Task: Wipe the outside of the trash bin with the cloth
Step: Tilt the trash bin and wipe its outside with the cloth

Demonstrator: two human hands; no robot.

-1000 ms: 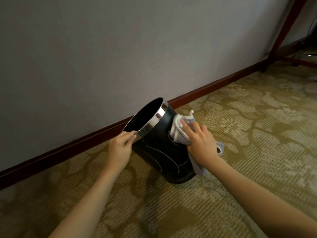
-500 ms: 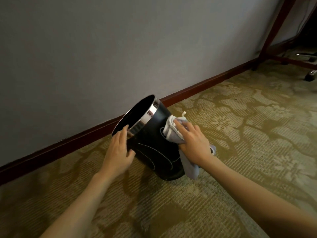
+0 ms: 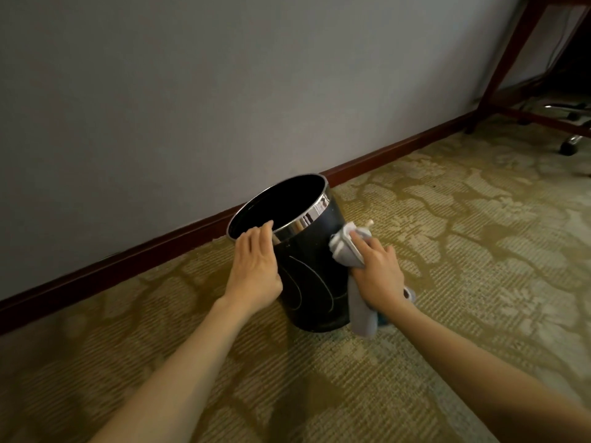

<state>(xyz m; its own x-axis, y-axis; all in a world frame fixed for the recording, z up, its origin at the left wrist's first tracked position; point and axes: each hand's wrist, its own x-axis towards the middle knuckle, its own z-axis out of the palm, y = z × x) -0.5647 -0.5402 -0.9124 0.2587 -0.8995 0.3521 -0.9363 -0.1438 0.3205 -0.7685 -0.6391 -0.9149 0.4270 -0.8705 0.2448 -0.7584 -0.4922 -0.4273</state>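
A black trash bin with a shiny metal rim and thin white curved lines stands nearly upright on the carpet, close to the wall. My left hand lies flat against its left side, fingertips at the rim. My right hand presses a pale grey cloth against the bin's right side. The cloth's loose end hangs down below my wrist to the floor. The bin's far side is hidden.
A grey wall with a dark red skirting board runs behind the bin. Patterned olive carpet covers the floor. At the far right stand dark red table legs and a chair's wheeled base.
The bin has swung from a leftward tilt to nearly upright. My left hand moved from pinching the rim to lying flat on the side. My right hand with the cloth stays on the right side.
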